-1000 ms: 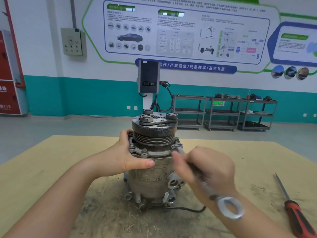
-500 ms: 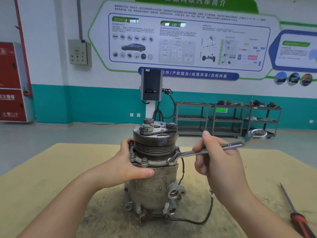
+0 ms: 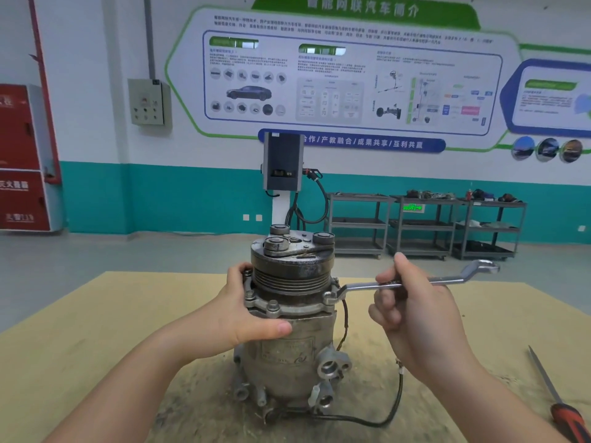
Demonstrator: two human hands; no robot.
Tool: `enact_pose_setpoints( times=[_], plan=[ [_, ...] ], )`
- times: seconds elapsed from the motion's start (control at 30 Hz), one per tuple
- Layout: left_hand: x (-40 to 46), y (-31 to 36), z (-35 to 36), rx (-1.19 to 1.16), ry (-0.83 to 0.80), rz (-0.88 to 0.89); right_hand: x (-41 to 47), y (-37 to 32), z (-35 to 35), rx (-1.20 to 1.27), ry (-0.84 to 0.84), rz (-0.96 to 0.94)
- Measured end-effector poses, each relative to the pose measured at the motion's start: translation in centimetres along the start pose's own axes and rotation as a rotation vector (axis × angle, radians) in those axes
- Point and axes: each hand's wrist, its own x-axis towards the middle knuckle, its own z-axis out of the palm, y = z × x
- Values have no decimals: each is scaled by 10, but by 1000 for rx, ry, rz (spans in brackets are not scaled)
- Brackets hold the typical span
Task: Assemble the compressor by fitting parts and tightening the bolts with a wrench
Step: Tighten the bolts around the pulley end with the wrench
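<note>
While right hand (image 3: 412,314) grips silver double-ended ring wrench (image 3: 415,282) on flange bolt (image 3: 329,297), seemingly seated, left hand (image 3: 243,318) clasps upright grey metal compressor (image 3: 287,314); ring slip may round bolt, tip compressor.

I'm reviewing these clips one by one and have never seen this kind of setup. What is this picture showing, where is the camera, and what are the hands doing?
There is no robot here. A person wears a wide-angle camera on the head, so the single view looks forward and down at their own two arms.

The grey metal cylinder standing upright on the tan board is the compressor, with a grooved pulley near its top and a black cable trailing from its base. The left hand wraps around the compressor's side, with the thumb across the front, to steady it. The right hand grips the shaft of a silver wrench; one ring end sits on a bolt at the flange on the compressor's right side, and the other end sticks out to the right.

A screwdriver with a red and black handle lies untouched on the board at the right. Behind are a wall poster and shelf carts.
</note>
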Motion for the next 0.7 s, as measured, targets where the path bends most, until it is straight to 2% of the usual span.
enact_pose_setpoints(
  times=[0.1,0.17,0.2,0.27,0.33,0.37,0.43,0.5,0.57,0.7],
  plan=[
    [-1,2,1,-5,20,-7,5,-1,-2,-32,-6,62],
    [-2,2,2,-12,22,-8,5,2,-5,-117,7,11],
    [-2,2,2,-14,21,-7,1,5,-6,-213,25,-95],
    [-2,3,2,-16,22,-5,-11,11,-5,-437,24,-496],
    [-2,3,2,-22,29,-9,-23,14,-2,-640,-152,-929],
    [-2,2,2,-28,32,-8,-28,16,0,-749,-240,-1048],
    [-1,0,2,-38,40,11,-35,19,11,-966,-288,-1174],
    [-1,-2,2,-33,45,15,-42,18,24,-1114,-260,-1199],
    [-2,0,2,-30,50,14,-46,14,29,-1131,-226,-1153],
    [-2,2,2,-30,48,-13,-36,-10,20,-701,-113,-726]
  ],
)
